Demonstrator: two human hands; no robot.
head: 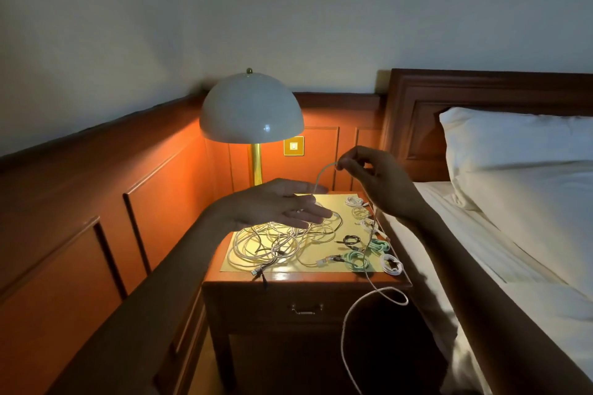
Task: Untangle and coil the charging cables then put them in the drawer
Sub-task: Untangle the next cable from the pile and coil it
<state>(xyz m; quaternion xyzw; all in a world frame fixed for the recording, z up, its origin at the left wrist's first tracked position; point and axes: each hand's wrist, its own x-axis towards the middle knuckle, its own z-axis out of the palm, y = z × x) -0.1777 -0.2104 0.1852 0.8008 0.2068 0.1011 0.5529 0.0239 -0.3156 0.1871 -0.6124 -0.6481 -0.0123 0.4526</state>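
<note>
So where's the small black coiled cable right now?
In the head view, the black coiled cable lies right of centre on the yellow mat, between the white tangle and the green coils.

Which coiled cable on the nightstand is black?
The small black coil beside the two green coils; every other coil there is green or white.

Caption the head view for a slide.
Right hand pinches a white cable above the nightstand; left hand open over the tangle.
</note>
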